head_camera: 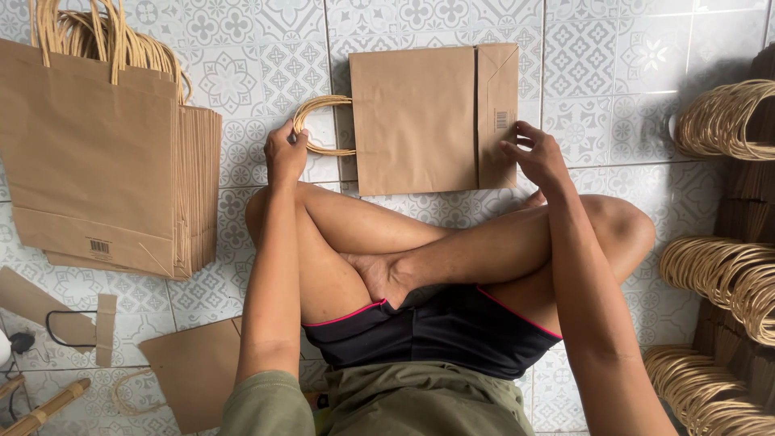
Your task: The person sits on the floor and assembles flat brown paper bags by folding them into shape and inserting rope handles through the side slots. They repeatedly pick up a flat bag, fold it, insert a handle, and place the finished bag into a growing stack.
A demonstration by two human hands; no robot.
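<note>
A flat brown paper bag (pixel 413 119) lies sideways on the patterned tile floor in front of my crossed legs, its twisted paper handles (pixel 316 121) pointing left. My left hand (pixel 285 153) pinches those handles. My right hand (pixel 534 157) rests at the bag's folded bottom flap (pixel 496 113) on the right, fingers spread on the paper edge.
A thick stack of finished brown bags (pixel 97 153) with handles stands at the left. Bundles of looped paper handles (pixel 722 121) sit along the right edge. Cardboard scraps (pixel 194 371) and a loose handle lie at the lower left near my knee.
</note>
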